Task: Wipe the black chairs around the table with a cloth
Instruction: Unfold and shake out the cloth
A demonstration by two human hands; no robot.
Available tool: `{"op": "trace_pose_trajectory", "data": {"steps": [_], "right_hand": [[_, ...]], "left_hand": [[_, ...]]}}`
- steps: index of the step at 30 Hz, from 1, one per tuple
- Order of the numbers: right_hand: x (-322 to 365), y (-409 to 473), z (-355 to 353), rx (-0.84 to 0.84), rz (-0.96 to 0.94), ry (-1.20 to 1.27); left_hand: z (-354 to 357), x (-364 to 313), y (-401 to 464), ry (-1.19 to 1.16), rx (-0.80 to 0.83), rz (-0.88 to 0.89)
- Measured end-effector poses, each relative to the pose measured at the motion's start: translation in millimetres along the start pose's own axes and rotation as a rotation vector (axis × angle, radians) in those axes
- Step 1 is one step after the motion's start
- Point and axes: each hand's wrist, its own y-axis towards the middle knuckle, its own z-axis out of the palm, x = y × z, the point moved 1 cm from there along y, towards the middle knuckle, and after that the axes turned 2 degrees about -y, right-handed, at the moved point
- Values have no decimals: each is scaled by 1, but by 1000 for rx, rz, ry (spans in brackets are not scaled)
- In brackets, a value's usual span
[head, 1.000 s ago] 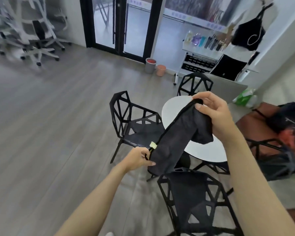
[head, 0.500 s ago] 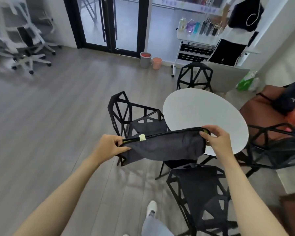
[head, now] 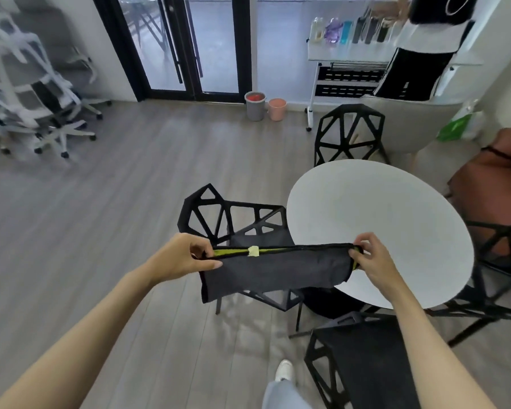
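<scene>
A dark grey cloth (head: 275, 270) with a yellow-green edge and a small tag is stretched level between my hands. My left hand (head: 180, 256) pinches its left corner and my right hand (head: 372, 258) pinches its right corner. The cloth hangs in the air above a black lattice chair (head: 233, 219) at the left of the round white table (head: 378, 225). A second black chair (head: 363, 358) stands close in front of me, a third (head: 348, 134) beyond the table, and another (head: 496, 261) at the right.
A brown seat (head: 496, 178) sits at the right of the table. Two small bins (head: 266, 106) stand by the glass doors (head: 189, 45). A white shelf cart (head: 348, 69) is at the back right. White office chairs (head: 36, 93) crowd the left wall. My shoe (head: 283, 370) is on the wood floor.
The cloth went from hanging slanted, right hand high, to being pulled out flat and level between both hands. My view has tilted down and moved closer to the table.
</scene>
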Motion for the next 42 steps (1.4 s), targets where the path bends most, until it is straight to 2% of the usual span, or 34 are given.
{"op": "trace_pose_trajectory", "data": {"steps": [5,10,12,16,21,27,35,38,42], "right_hand": [[2,41,17,42,-49,1],[4,74,39,-13,-4,50],[11,86,42,30,14,70],[28,102,48,167,40,5],[53,117,63,138,74,-29],[71,127,74,16,73,-65],[70,124,65,-213,72,-202],[63,115,61,-260,133,-185],[51,103,56,-311,235,-169]], "left_hand": [[-16,-8,53,-18,-161,24],[-36,2,87,23,-256,20],[-50,14,98,39,-301,5],[-79,45,123,50,-338,-8],[-112,69,153,62,-385,60],[-149,82,180,93,-217,182],[-149,70,202,272,251,341],[-134,58,209,246,280,405],[-109,53,222,179,250,272]]}}
